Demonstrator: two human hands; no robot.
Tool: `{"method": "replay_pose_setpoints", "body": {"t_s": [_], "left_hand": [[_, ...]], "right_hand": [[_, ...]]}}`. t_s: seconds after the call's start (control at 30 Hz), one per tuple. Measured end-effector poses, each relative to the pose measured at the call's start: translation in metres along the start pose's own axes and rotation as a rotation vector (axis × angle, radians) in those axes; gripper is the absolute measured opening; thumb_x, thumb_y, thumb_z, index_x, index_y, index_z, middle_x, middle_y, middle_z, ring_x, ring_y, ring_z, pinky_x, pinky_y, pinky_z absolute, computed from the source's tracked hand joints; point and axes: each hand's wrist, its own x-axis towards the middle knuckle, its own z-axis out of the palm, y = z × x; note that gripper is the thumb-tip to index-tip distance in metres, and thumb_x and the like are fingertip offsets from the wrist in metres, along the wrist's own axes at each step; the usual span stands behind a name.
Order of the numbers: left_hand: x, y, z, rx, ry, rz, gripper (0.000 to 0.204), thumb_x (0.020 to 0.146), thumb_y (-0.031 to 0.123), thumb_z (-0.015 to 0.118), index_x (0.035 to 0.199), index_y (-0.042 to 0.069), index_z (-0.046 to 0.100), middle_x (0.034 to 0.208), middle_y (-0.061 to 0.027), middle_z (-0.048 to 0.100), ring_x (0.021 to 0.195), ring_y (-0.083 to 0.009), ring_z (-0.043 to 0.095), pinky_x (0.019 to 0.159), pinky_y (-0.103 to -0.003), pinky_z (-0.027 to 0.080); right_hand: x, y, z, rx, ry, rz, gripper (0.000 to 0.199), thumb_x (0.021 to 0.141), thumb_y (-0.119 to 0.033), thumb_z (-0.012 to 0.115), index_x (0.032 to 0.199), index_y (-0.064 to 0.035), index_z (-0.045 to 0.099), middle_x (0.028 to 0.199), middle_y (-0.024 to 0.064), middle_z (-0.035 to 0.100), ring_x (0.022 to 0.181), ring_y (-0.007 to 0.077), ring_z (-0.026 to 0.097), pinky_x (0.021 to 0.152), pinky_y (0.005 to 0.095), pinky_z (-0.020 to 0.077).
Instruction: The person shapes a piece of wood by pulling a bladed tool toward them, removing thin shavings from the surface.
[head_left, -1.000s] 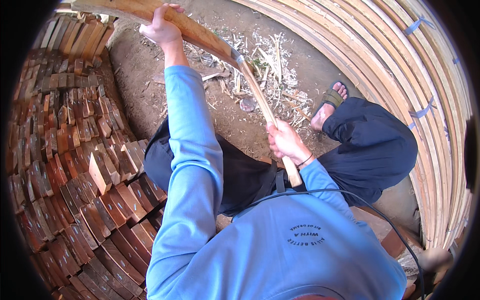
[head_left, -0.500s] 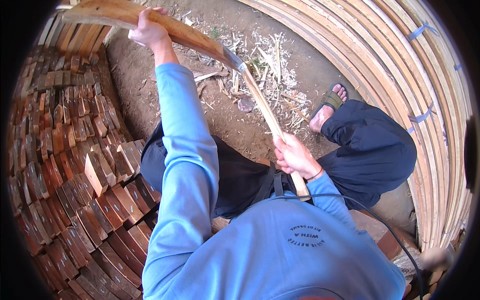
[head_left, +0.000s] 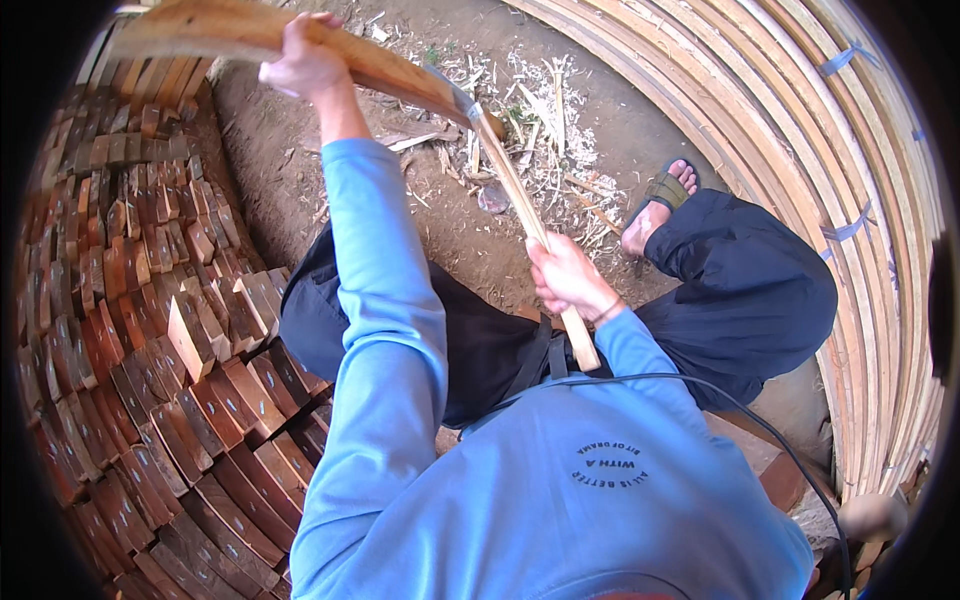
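My left hand point(head_left: 307, 62), arm stretched forward, grips a curved wooden board point(head_left: 385, 72) near its middle. The board's far left end is blurred and runs to the upper rim of the view. At the board's right end sits a grey metal piece point(head_left: 462, 100), where a wooden-handled tool point(head_left: 515, 188) meets it; I cannot tell the tool's exact kind. My right hand point(head_left: 568, 275) is closed round the lower part of that pale handle, in front of my waist. The handle's butt end sticks out below my fist.
Stacked dark wood blocks point(head_left: 150, 400) fill the left side. Long bundled planks point(head_left: 790, 150) curve along the right, tied with blue strips. Wood shavings point(head_left: 570, 130) litter the dirt floor near my sandalled foot point(head_left: 665, 200). A black cable point(head_left: 740, 405) crosses my shirt.
My right hand and the tool's handle have moved left and slightly forward. My left hand has shifted a little right, while the board's far end has swung slightly left.
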Motion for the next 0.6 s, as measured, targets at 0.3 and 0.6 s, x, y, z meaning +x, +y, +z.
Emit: {"method": "replay_pose_setpoints", "body": {"t_s": [0.3, 0.6], "left_hand": [[0.014, -0.014, -0.004, -0.04, -0.039, 0.013, 0.021, 0.08, 0.005, 0.062, 0.078, -0.016, 0.062, 0.069, -0.0235, 0.068, 0.056, -0.0298, 0.066, 0.057, -0.041, 0.058], [0.013, -0.007, 0.013, -0.047, -0.09, -0.036, 0.021, 0.08, 0.004, 0.062, 0.078, -0.017, 0.062, 0.069, -0.0231, 0.067, 0.056, -0.029, 0.066, 0.059, -0.041, 0.058]], "right_hand": [[-0.018, -0.001, -0.01, 0.032, -0.036, 0.041, 0.02, 0.112, -0.03, 0.043, 0.1, -0.0138, 0.044, 0.069, -0.0038, 0.041, 0.047, 0.0052, 0.037, 0.036, 0.0237, 0.0297], [-0.027, 0.01, -0.016, 0.107, -0.073, 0.013, 0.022, 0.112, -0.03, 0.043, 0.098, -0.014, 0.043, 0.07, -0.0036, 0.04, 0.048, 0.0048, 0.035, 0.036, 0.0235, 0.0288]]}}
